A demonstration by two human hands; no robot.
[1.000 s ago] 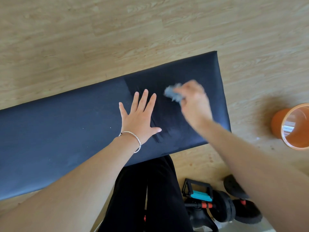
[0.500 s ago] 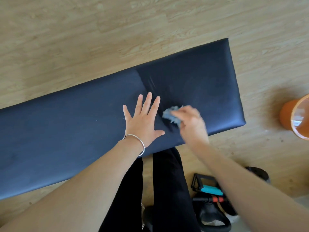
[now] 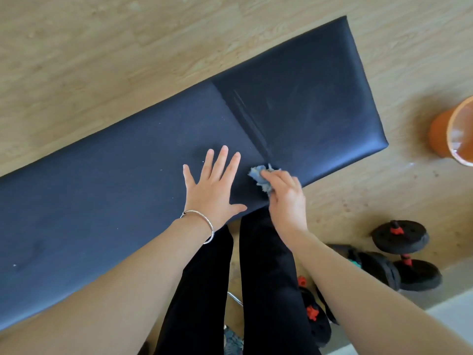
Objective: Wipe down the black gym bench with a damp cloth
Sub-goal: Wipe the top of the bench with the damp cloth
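Note:
The black gym bench (image 3: 128, 175) runs slantwise across the wooden floor, its right end near the top right. Faint wet streaks mark its right section beside a seam. My left hand (image 3: 215, 188) lies flat on the bench with fingers spread, a silver bangle on the wrist. My right hand (image 3: 286, 198) grips a crumpled grey-blue cloth (image 3: 261, 176) and presses it on the bench at the near edge, just right of my left hand.
An orange bucket (image 3: 445, 134) stands on the floor at the right edge. Black dumbbells with red collars (image 3: 407, 254) lie at the lower right. My legs in black trousers (image 3: 266, 290) stand against the bench's near side.
My right hand has dragged the cloth from the far middle of the bench's right section back toward the near edge. My left hand stayed flat in place. The view shifted.

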